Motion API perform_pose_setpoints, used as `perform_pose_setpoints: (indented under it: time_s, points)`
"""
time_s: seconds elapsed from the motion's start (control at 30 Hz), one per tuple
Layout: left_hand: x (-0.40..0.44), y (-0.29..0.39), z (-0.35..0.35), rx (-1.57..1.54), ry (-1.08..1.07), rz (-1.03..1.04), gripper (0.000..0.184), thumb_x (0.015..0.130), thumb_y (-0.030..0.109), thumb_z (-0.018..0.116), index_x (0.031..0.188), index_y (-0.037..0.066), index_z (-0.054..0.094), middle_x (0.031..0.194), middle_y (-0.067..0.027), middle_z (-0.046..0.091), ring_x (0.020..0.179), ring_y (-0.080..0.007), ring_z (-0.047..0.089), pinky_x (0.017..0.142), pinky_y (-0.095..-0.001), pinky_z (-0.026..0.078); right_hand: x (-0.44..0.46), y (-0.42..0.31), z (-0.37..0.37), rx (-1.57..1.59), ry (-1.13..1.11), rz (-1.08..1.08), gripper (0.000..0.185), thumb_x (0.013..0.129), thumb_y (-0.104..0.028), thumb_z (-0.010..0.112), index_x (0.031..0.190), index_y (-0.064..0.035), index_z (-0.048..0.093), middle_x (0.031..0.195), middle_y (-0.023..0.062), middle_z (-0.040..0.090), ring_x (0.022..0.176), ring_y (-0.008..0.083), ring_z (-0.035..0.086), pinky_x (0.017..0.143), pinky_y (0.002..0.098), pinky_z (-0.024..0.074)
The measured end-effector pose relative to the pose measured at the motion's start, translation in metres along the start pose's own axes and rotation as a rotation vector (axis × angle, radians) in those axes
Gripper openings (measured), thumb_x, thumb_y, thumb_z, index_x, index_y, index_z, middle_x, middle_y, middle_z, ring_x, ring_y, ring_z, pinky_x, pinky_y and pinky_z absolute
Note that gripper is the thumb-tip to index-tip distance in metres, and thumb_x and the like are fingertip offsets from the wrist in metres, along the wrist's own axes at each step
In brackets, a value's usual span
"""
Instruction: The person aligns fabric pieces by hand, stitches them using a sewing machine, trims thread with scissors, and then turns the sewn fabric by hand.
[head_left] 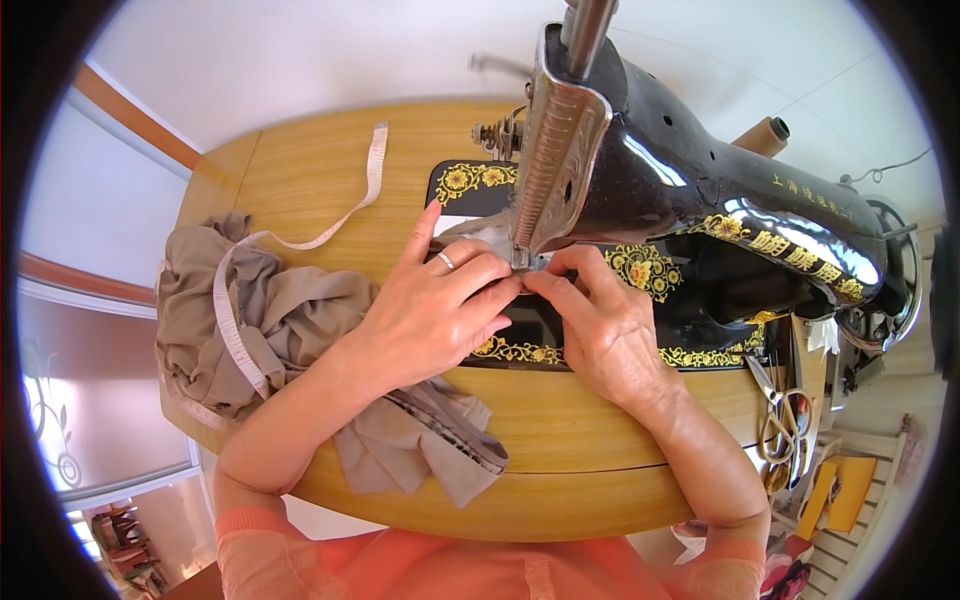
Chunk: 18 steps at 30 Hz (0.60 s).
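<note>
A black sewing machine (640,150) with gold flower patterns stands on the wooden table. At its presser foot (520,256), both hands meet over a small piece of grey-brown fabric (485,232), mostly covered by the fingers. My left hand (440,305), with a ring on one finger, holds the fabric down; its little finger stretches out to the side and its thumb is tucked in. From the other side, my right hand (610,330) pinches the fabric edge close to the foot. A crumpled taupe cloth (310,310) lies beside and under my left forearm.
A white tape measure (375,165) trails over the cloth and the wooden tabletop (310,180). Gold-handled scissors (783,415) and other tools lie at the right edge. Behind the machine is a brown thread cone (762,137); its handwheel (890,280) is at the far right.
</note>
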<state>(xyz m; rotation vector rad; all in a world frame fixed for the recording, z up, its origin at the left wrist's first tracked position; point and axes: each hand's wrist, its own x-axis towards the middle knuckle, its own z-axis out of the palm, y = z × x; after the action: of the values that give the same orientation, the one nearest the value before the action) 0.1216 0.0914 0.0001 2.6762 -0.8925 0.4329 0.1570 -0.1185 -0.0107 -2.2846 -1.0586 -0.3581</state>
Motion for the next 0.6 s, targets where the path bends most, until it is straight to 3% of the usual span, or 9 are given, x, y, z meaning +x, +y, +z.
perform_pose_setpoints:
  time_s: [0.6]
  points:
    - [-0.0032,-0.0038,0.0069,0.011,0.129,0.011,0.031,0.062,0.004,0.076,0.092,0.005,0.070,0.099,-0.0029,0.059,0.102,-0.0210,0.059,0.114,-0.0565,0.024,0.0005,0.0000,-0.0006,-0.042,-0.050,-0.038,0.044,0.061,0.009,0.063,0.104,-0.0030,0.066,0.099,0.0083,0.055,0.083,0.0225,0.063,0.060,0.0319,0.0547]
